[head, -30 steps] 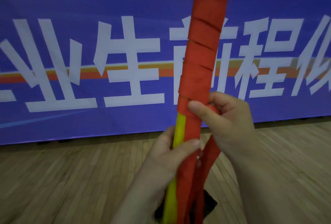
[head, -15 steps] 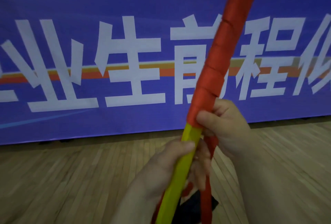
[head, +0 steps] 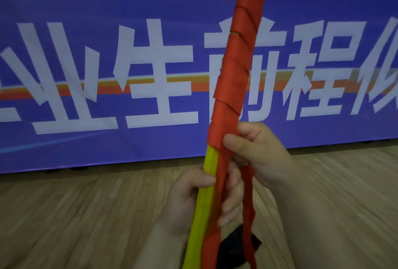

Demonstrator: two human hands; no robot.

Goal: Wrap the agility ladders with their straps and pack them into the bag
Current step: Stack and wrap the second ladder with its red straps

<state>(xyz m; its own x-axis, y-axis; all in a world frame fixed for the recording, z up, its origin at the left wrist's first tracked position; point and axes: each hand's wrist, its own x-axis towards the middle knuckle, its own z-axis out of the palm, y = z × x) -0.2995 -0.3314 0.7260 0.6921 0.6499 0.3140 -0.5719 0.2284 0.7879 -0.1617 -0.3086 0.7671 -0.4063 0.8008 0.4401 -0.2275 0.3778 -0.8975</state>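
The left hand [head: 191, 199] clenches the ladder [head: 201, 212] low down, thumb across its yellow front, fingers curled round behind. The right hand [head: 260, 152], just above, pinches the strap [head: 237, 64] at its lowest turn, thumb on the red wrap. The ladder stands nearly upright, centre-right, leaning slightly right and running out of both the top and bottom edges. A loose strap tail [head: 247, 208] hangs below the right hand. Wood floor [head: 86, 225] spreads left and right; a banner [head: 86, 21] stands far behind. A dark thing [head: 234, 245] lies near the ladder's base.
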